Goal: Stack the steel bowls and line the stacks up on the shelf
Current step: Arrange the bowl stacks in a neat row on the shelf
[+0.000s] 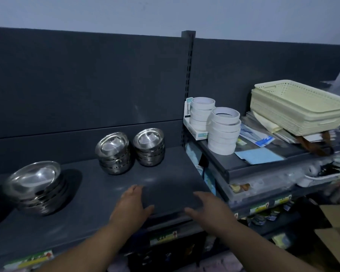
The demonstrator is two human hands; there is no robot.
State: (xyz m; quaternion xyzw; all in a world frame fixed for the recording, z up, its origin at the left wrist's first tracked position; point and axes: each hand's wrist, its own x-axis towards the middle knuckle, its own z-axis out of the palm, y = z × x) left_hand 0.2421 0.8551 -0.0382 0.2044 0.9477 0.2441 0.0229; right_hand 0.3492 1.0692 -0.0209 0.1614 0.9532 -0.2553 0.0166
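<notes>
Three stacks of steel bowls stand on the dark grey shelf (165,185). The largest stack (37,185) is at the left front. A middle stack (114,154) and a smaller stack (149,148) stand side by side near the back panel. My left hand (132,205) hovers over the shelf's front part, fingers relaxed, holding nothing. My right hand (208,209) is beside it over the shelf's front right corner, also relaxed and empty. Both hands are well in front of the two rear stacks.
A slotted upright post (187,85) divides this shelf from the right one, which carries stacked tape rolls (223,132), a second tape stack (201,112), cream plastic baskets (300,108) and papers. Lower shelves hold packaged goods. A cardboard box (336,232) sits at the right.
</notes>
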